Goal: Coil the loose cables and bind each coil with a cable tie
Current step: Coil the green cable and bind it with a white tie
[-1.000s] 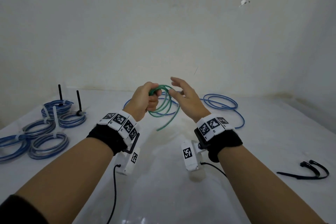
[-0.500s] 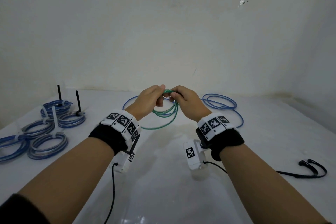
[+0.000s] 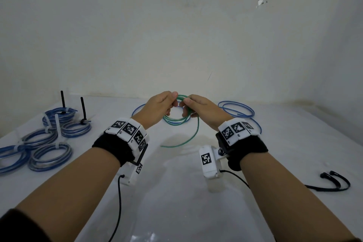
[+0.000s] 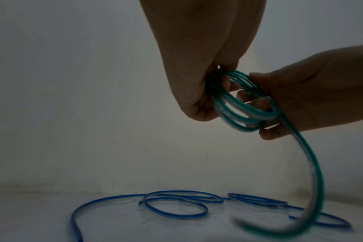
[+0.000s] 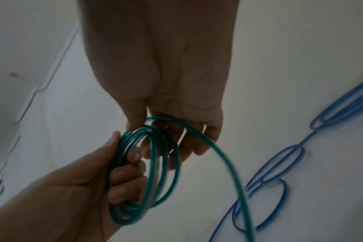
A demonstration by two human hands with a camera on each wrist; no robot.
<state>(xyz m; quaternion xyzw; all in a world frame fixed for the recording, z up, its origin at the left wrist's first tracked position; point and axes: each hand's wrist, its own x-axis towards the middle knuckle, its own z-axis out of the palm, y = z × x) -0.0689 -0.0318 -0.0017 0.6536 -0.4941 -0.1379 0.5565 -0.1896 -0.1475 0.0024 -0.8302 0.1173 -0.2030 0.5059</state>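
Green cable (image 3: 177, 122) held as a coil over the mid-table (image 3: 176, 192)
Left hand (image 3: 157, 107) and right hand (image 3: 202, 109) both curl round its glossy loops, tail drooping near-side; bound coils (image 3: 49, 143) far left, blue cable (image 3: 238, 109) behind, ties (image 3: 332, 182) right; bare tabletop nearside.

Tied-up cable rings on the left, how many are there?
5 tied coils: two at the back with black ties, two nearer with white ties, one cut by the left edge. More may lie outside the view.
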